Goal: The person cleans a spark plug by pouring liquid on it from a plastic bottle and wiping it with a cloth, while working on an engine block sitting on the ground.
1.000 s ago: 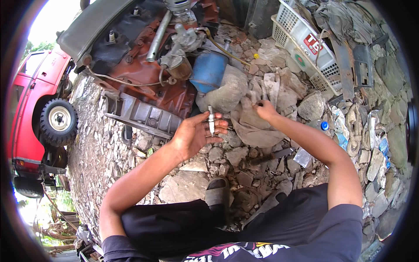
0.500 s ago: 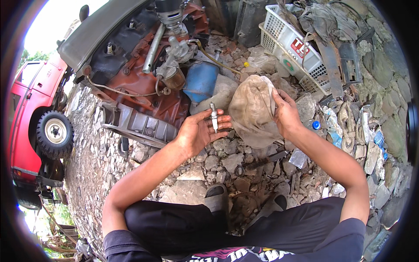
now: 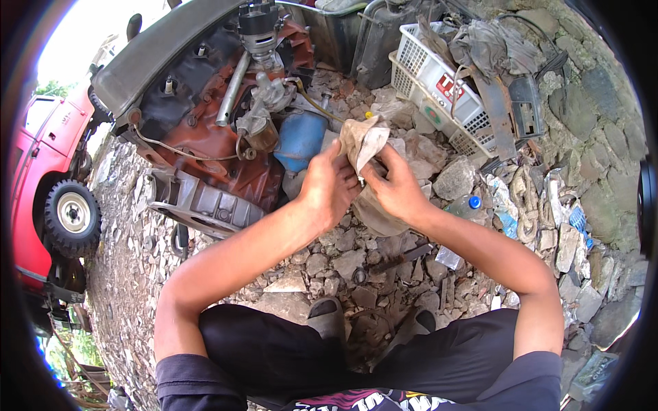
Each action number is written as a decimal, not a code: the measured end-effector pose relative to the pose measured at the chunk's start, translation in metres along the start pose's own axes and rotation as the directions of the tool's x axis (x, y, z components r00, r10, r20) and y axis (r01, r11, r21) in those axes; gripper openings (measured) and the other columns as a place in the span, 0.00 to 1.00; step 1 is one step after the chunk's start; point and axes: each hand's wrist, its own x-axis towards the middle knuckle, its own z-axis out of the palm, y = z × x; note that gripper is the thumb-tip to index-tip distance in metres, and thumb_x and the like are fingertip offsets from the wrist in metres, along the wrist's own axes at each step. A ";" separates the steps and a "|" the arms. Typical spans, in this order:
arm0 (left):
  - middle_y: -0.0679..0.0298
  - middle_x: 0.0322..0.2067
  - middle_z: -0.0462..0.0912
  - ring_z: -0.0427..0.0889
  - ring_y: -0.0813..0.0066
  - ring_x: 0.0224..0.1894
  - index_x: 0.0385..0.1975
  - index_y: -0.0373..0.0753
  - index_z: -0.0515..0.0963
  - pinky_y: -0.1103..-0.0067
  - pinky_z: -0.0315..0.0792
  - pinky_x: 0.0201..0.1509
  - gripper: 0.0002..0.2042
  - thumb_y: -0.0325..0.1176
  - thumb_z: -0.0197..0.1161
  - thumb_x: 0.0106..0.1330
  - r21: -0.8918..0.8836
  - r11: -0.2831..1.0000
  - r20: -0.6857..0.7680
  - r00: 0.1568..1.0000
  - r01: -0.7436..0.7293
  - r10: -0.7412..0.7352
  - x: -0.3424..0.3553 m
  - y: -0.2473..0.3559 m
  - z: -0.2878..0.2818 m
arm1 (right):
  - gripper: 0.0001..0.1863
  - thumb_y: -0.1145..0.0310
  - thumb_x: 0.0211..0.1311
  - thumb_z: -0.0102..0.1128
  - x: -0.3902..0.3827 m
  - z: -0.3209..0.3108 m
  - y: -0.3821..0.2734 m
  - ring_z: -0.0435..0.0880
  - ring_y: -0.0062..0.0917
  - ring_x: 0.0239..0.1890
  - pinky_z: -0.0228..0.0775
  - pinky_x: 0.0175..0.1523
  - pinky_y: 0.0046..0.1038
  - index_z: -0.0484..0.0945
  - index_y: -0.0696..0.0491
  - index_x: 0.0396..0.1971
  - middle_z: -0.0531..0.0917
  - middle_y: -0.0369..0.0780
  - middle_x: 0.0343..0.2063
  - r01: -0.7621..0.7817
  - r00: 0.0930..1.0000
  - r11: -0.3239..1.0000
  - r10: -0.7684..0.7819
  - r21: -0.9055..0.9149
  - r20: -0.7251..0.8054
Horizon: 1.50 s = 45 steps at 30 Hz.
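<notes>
In front of me my hands meet at a stained beige rag (image 3: 363,140). My right hand (image 3: 399,190) pinches the rag, whose top stands folded up between the hands while the rest hangs below. My left hand (image 3: 325,185) is closed against the rag's left side, fingers curled. The spark plug that lay across its fingers half a second ago is now hidden by the fingers and cloth. Just beyond the left hand are a blue oil filter (image 3: 299,140) and a rusty red engine block (image 3: 185,137), with a spark plug (image 3: 169,85) standing in it.
A metal tube (image 3: 234,89) leans on the engine beside a distributor (image 3: 259,38). A grey housing (image 3: 202,198) sits at its near end. White plastic crates (image 3: 439,79) stand far right, near a bottle with blue cap (image 3: 473,203). Loose stones cover the ground. A red vehicle (image 3: 62,137) is parked left.
My left hand has closed from an open palm, hiding the spark plug. My right hand has moved left with the rag, bringing it against the left hand, where it is now bunched.
</notes>
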 end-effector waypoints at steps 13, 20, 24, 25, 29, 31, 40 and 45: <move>0.51 0.36 0.88 0.88 0.57 0.39 0.46 0.22 0.80 0.68 0.80 0.50 0.41 0.66 0.45 0.72 0.886 0.377 0.310 0.950 -0.271 -0.045 0.048 0.066 0.061 | 0.21 0.74 0.67 0.57 0.027 -0.089 0.002 0.77 0.27 0.56 0.65 0.63 0.29 0.71 0.64 0.59 0.80 0.43 0.54 -0.278 0.948 0.943 0.300 0.185 -0.107; 0.44 0.58 0.79 0.74 0.60 0.64 0.59 0.26 0.74 0.71 0.65 0.68 0.38 0.63 0.49 0.73 0.621 0.497 0.397 0.790 -0.606 0.467 0.101 -0.002 0.053 | 0.22 0.70 0.69 0.56 0.031 -0.085 0.008 0.75 0.28 0.59 0.62 0.66 0.29 0.70 0.62 0.60 0.79 0.44 0.57 -0.191 0.952 0.980 0.200 0.064 -0.231; 0.47 0.56 0.80 0.76 0.64 0.61 0.60 0.27 0.74 0.73 0.64 0.68 0.30 0.52 0.52 0.76 0.402 0.736 0.380 0.830 -0.545 0.407 0.117 -0.084 0.046 | 0.22 0.72 0.68 0.58 0.020 -0.102 0.000 0.77 0.28 0.58 0.66 0.63 0.29 0.71 0.61 0.60 0.79 0.43 0.56 -0.216 0.925 0.975 0.186 -0.056 -0.332; 0.49 0.54 0.81 0.76 0.66 0.59 0.58 0.27 0.75 0.74 0.65 0.65 0.29 0.51 0.52 0.77 0.399 0.724 0.319 0.825 -0.563 0.467 0.120 -0.088 0.044 | 0.20 0.74 0.66 0.59 0.015 -0.103 -0.003 0.79 0.27 0.54 0.68 0.60 0.28 0.74 0.61 0.57 0.82 0.42 0.52 -0.270 0.895 0.958 0.211 -0.098 -0.393; 0.57 0.47 0.84 0.78 0.74 0.52 0.51 0.26 0.78 0.78 0.69 0.57 0.24 0.47 0.54 0.77 0.251 0.770 -0.041 0.788 -0.587 0.614 0.126 -0.118 0.057 | 0.19 0.79 0.59 0.58 -0.016 -0.093 -0.013 0.81 0.19 0.38 0.73 0.43 0.22 0.77 0.61 0.52 0.85 0.37 0.40 -0.410 0.827 0.911 0.393 0.046 -0.402; 0.58 0.40 0.86 0.81 0.75 0.41 0.48 0.25 0.78 0.78 0.74 0.47 0.19 0.39 0.57 0.77 0.054 0.831 -0.067 0.828 -0.554 0.556 0.128 -0.127 0.066 | 0.18 0.79 0.62 0.57 -0.030 -0.089 -0.014 0.81 0.20 0.43 0.73 0.50 0.24 0.77 0.61 0.52 0.84 0.38 0.43 -0.364 0.882 0.926 0.306 -0.103 -0.359; 0.58 0.43 0.84 0.83 0.73 0.42 0.50 0.26 0.77 0.79 0.78 0.45 0.12 0.27 0.58 0.73 -0.089 0.824 -0.078 0.829 -0.559 0.554 0.118 -0.138 0.069 | 0.15 0.76 0.66 0.58 -0.036 -0.072 -0.025 0.83 0.42 0.46 0.73 0.51 0.35 0.73 0.65 0.50 0.81 0.52 0.42 -0.234 0.947 0.820 0.070 -0.522 -0.314; 0.57 0.44 0.84 0.83 0.74 0.44 0.51 0.25 0.76 0.79 0.76 0.49 0.14 0.30 0.56 0.73 -0.155 0.789 0.060 0.791 -0.595 0.609 0.106 -0.116 0.052 | 0.19 0.77 0.66 0.56 -0.030 -0.071 -0.034 0.75 0.58 0.49 0.71 0.52 0.46 0.68 0.63 0.56 0.71 0.57 0.51 -0.056 0.997 0.780 0.007 -0.624 -0.081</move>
